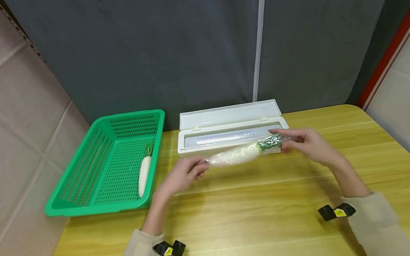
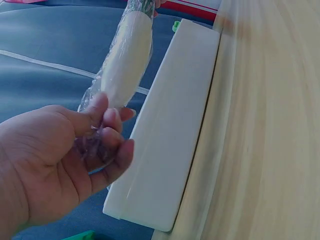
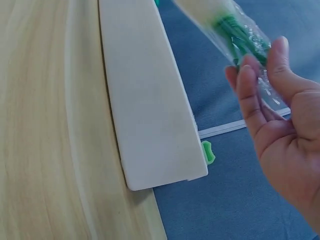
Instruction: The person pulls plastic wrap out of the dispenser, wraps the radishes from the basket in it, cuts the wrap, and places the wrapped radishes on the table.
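A white radish (image 1: 234, 155) with green leaves, wrapped in clear plastic film, is held lengthwise above the table between both hands. My left hand (image 1: 184, 174) pinches the gathered film at its root end; in the left wrist view, crumpled film (image 2: 92, 145) shows among the fingers. At the leafy end, my right hand (image 1: 312, 144) grips the film between thumb and fingers, with the green leaves (image 3: 240, 37) just beyond the fingertips. Behind the radish stands a long white film dispenser box (image 1: 181, 143), its lid (image 1: 228, 115) raised and a film roll (image 1: 225, 136) inside.
On the left sits a green plastic basket (image 1: 56, 209) holding one unwrapped white radish (image 1: 144, 176) along its right side. The wooden table (image 1: 254, 220) meets a dark grey curtain (image 1: 165, 51) at the back. A pale fabric wall (image 1: 3, 140) borders the left.
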`<action>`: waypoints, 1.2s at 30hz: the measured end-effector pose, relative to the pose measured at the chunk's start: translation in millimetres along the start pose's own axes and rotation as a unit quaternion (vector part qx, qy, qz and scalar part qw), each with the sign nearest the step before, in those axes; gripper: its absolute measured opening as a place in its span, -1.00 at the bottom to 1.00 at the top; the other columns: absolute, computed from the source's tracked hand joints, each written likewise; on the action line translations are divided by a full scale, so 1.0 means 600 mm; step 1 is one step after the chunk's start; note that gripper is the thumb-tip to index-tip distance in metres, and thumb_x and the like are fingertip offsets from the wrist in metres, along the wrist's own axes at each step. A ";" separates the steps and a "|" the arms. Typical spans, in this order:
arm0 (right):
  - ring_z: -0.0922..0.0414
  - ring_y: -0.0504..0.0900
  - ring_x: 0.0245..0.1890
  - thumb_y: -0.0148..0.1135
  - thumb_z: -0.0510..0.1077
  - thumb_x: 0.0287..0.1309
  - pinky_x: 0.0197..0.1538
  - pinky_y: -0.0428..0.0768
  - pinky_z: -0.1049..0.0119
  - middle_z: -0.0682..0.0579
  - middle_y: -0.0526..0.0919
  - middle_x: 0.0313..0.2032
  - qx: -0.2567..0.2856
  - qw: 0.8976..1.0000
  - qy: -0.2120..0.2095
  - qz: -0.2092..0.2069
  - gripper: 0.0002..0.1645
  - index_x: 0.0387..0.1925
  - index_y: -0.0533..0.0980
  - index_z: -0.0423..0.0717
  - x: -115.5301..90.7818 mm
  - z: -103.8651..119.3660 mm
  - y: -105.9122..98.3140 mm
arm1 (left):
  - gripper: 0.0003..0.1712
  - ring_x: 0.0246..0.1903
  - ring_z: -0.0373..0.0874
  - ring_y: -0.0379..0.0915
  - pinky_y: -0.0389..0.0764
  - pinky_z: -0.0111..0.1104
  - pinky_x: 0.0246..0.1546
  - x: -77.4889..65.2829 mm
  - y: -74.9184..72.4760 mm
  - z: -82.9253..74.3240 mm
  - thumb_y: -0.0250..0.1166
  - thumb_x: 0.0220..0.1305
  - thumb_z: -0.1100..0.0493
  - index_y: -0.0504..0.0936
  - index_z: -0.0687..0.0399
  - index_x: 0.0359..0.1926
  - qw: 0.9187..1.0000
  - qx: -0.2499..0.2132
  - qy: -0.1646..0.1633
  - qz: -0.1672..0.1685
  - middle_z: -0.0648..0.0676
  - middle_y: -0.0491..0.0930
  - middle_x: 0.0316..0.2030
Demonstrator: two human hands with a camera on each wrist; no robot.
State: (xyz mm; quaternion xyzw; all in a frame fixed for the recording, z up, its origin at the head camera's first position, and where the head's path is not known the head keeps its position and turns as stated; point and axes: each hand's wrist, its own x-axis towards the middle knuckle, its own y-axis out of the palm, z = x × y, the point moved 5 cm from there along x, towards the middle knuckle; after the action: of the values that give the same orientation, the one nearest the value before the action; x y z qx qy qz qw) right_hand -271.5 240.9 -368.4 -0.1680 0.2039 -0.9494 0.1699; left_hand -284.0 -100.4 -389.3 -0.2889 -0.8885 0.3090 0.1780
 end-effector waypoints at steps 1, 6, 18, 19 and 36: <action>0.13 0.68 -0.34 0.14 -0.32 0.43 -0.17 0.64 0.39 -0.05 0.73 -0.37 0.005 1.000 -0.005 -0.010 -0.53 0.32 0.46 -0.29 -0.001 0.003 -0.003 | -0.76 -0.53 -0.19 0.37 0.42 -0.40 -0.52 0.000 -0.001 -0.002 0.11 0.55 0.19 0.57 0.13 -0.32 1.000 -0.008 0.006 -0.003 0.23 0.53 -0.48; 0.11 0.64 -0.35 0.07 -0.31 0.47 -0.14 0.61 0.44 0.06 0.75 -0.21 0.022 0.998 -0.024 -0.049 -0.58 0.28 0.47 -0.34 -0.003 0.014 -0.012 | -0.74 -0.54 -0.07 0.38 0.52 -0.29 -0.50 -0.001 -0.009 -0.015 0.05 0.57 0.27 0.59 0.12 -0.32 0.998 -0.046 0.035 -0.022 0.09 0.42 -0.54; 0.22 0.64 -0.31 0.21 -0.28 0.39 -0.18 0.62 0.47 0.25 0.75 -0.12 0.057 0.993 0.022 -0.103 -0.64 0.17 0.59 -0.24 -0.007 0.029 -0.023 | -0.67 -0.61 -0.18 0.06 0.24 -0.39 -0.48 -0.006 -0.025 -0.020 0.04 0.58 0.23 0.64 0.37 0.08 0.986 -0.152 0.008 -0.066 0.06 0.27 -0.53; 0.24 0.65 -0.30 0.23 -0.26 0.39 -0.17 0.61 0.48 0.26 0.75 -0.13 0.065 0.991 0.032 -0.108 -0.65 0.16 0.60 -0.20 -0.007 0.028 -0.023 | -0.66 -0.60 -0.17 0.07 0.24 -0.39 -0.48 -0.007 -0.027 -0.020 0.06 0.56 0.26 0.61 0.35 0.17 0.985 -0.154 0.014 -0.074 0.08 0.30 -0.50; 0.24 0.75 -0.51 0.40 -0.34 0.20 -0.32 0.68 0.42 0.12 0.78 -0.41 0.133 0.954 0.048 -0.265 -0.91 -0.25 0.75 -0.25 -0.008 0.025 -0.028 | -0.75 -0.53 -0.03 0.56 0.62 -0.39 -0.48 -0.020 -0.052 -0.061 0.25 0.31 0.52 0.78 0.30 -0.11 0.954 -0.112 0.120 -0.253 0.17 0.74 -0.37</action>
State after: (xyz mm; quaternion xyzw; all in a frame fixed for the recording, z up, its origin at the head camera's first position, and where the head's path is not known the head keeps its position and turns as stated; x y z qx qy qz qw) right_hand -265.4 252.2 -349.0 -0.1459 0.0317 -0.9858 -0.0769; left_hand -269.2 -111.5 -343.2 -0.1078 -0.9336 0.1152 0.3216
